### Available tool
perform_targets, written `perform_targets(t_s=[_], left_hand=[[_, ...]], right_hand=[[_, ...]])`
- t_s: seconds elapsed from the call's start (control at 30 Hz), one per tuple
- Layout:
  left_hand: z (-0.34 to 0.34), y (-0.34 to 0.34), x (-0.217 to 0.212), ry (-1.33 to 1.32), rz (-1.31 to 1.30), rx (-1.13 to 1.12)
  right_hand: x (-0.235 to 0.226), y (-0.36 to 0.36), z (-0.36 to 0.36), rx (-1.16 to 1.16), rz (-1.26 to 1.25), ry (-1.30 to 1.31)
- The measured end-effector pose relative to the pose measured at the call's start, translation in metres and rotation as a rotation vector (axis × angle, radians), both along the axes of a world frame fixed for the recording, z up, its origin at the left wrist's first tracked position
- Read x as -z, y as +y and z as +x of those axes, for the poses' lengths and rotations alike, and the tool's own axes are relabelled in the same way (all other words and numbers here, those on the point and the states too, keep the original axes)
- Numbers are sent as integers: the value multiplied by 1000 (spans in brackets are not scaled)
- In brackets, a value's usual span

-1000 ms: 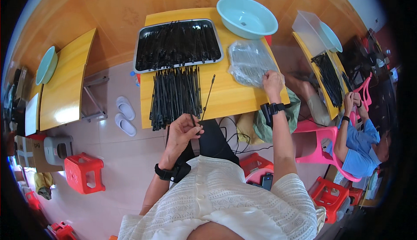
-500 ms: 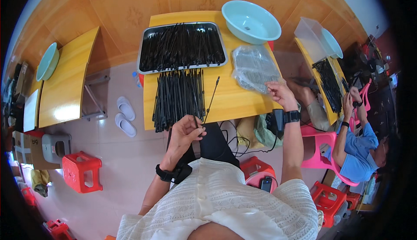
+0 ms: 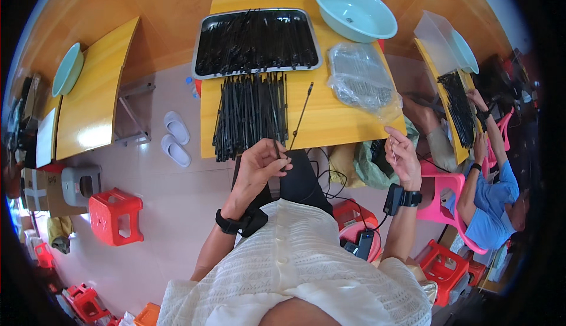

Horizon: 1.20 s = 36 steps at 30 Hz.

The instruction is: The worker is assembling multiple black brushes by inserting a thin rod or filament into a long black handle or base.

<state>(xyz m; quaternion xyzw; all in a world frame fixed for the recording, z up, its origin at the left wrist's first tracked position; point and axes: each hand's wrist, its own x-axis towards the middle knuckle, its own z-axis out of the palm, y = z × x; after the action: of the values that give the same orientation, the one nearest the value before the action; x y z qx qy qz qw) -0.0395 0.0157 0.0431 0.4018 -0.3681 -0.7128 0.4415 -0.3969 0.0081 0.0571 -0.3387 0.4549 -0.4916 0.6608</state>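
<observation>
- Two hands are off the desk (image 3: 330, 119) now: the right hand (image 3: 402, 159) has drawn back from the bag (image 3: 361, 78), fingers pinching a thin piece.
- Left hand (image 3: 259, 164) still pinches the rod (image 3: 299, 116), slanting over the desk edge.

The person wears a white knitted top (image 3: 295, 267) with a fine openwork pattern, short sleeves that leave the forearms bare, and a row of small buttons down the middle. Dark trousers (image 3: 298, 181) cover the lap. A black band with a small black box sits on each wrist, one behind the left hand (image 3: 259, 166) and one behind the right hand (image 3: 404, 158), and thin black cables (image 3: 354, 217) run from the right one to a black box by the hip.
</observation>
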Motion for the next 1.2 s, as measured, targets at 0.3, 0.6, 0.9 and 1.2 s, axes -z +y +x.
perform_targets(t_s=[0.3,0.6,0.9,1.2], left_hand=[[5,6,-2,67,-69,-48],[13,10,-4,78,-70,-49],[18,15,-31,94,-64,36],[17,14,-35,149,-103,29]], right_hand=[[11,-12,84,-76,-70,-218],[-35,-38,152,-206,-115,-57],[-30,-44,168,-102,-215,-148],[-16,-31,189,-178,-101,-353]])
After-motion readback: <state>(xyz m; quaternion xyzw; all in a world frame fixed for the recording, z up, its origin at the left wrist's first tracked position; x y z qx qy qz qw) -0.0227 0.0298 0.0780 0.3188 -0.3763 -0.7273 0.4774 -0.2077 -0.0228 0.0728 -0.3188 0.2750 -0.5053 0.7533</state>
